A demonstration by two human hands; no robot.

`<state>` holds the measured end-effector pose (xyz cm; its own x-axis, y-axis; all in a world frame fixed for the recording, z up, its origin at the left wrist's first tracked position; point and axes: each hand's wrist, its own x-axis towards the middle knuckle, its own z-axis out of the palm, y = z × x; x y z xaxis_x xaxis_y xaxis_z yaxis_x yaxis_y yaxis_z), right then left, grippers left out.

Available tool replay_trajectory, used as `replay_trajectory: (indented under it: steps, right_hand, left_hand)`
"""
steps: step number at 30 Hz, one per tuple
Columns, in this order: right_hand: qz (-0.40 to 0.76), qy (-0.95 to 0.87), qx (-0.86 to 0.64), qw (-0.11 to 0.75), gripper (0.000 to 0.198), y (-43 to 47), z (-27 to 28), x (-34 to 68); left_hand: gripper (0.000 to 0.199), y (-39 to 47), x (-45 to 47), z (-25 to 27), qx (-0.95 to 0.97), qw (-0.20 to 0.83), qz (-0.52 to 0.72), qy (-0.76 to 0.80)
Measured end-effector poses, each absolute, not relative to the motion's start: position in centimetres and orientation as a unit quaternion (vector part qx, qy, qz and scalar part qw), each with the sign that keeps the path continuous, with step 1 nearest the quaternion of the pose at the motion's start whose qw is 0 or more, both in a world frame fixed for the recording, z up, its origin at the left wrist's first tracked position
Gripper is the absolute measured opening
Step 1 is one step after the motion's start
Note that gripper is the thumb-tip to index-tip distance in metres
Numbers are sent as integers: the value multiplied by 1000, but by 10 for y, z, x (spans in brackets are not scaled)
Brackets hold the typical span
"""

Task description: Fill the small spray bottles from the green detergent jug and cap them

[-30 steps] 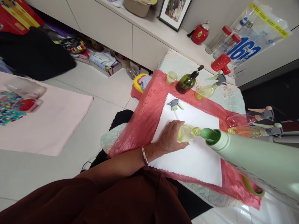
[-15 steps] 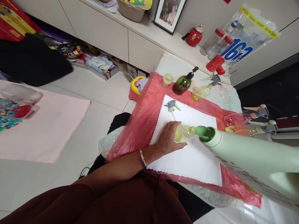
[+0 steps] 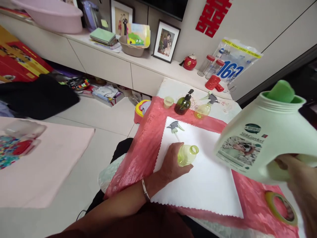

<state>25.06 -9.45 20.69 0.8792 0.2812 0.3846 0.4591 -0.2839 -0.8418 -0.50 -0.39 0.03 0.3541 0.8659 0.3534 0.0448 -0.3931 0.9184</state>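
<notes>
My left hand [image 3: 170,163] is wrapped round a clear yellow-green spray bottle [image 3: 185,157] whose open neck tilts up to the right. It rests over a white scalloped sheet [image 3: 208,185]. My right hand [image 3: 294,168] grips the handle of a large pale green detergent jug [image 3: 237,132], held upright at the right, apart from the bottle. A green pour spout [image 3: 282,92] shows in the jug's uncapped mouth. A grey trigger sprayer head [image 3: 174,126] with its tube lies on the sheet beyond my left hand.
Red plastic [image 3: 138,155] covers the table. At its far side stand a small cup [image 3: 168,101], a dark green pump bottle [image 3: 182,105] and a yellow spray bottle [image 3: 202,110]. A tape roll [image 3: 281,208] lies near right. A stool [image 3: 138,112] stands beyond the table's left side.
The jug has swung from tipped over the bottle's neck to upright, up and away to the right. My right hand has come into view on its handle. The camera view has tilted upward.
</notes>
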Motion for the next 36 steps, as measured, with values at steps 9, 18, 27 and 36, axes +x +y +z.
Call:
replay_trajectory:
  steps: [9,18,27,36]
  right_hand:
    - [-58,-269,-704,654,36,-37,111,243]
    - [-59,-243,-717,651,38,-23,53,241]
    - [-19,-261,-752,606,51,-39,45,242]
    - [-125,-200,-713,661,72,-98,24,211]
  left_hand:
    - [83,-3,-8,7,659,500,444,344]
    - [87,-1,-14,3,654,531,432,322]
    - [103,-2,-13,0,611,602,402,319]
    - [106,6,-17,5,588,672,349,286]
